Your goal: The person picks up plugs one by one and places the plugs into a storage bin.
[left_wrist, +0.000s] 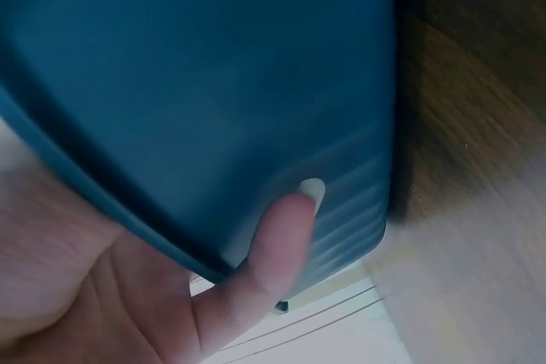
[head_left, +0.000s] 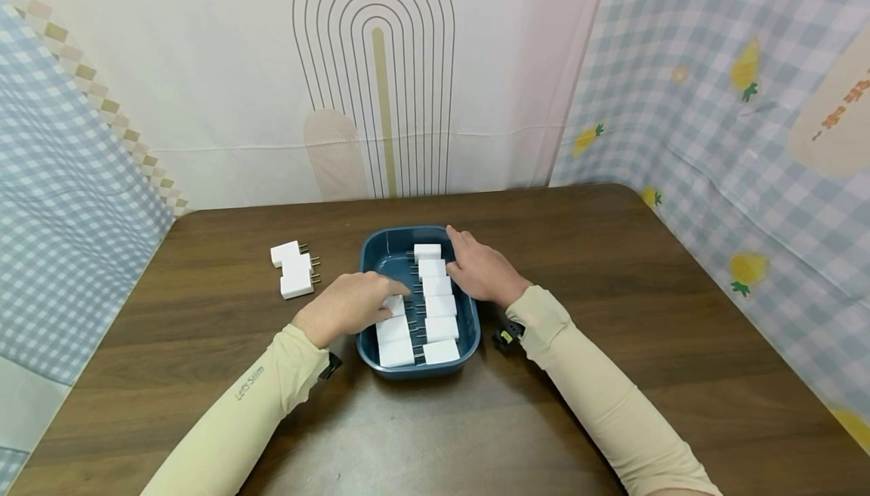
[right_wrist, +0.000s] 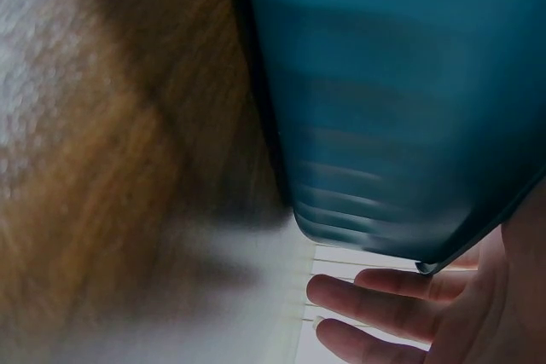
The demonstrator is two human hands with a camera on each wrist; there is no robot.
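Sitting inside the blue tray (head_left: 390, 263), white two-pin plugs (head_left: 440, 305) form two columns: six on the right, three on the left, pins facing across the middle! Over comes the left hand (head_left: 353, 303), its fingers upon the farthest left-column plug; whether they pinch it, I can't tell. And the right hand (head_left: 485, 269)? Fingers loose and nearly straight at the right rim, grasping nothing. Out left, three loose plugs (head_left: 297, 284) huddle on the dark wood desk (head_left: 584, 247), pins rightward. Behind, an arch-print cloth (head_left: 238, 88); right, blue gingham (head_left: 686, 103) with yellow fruit!
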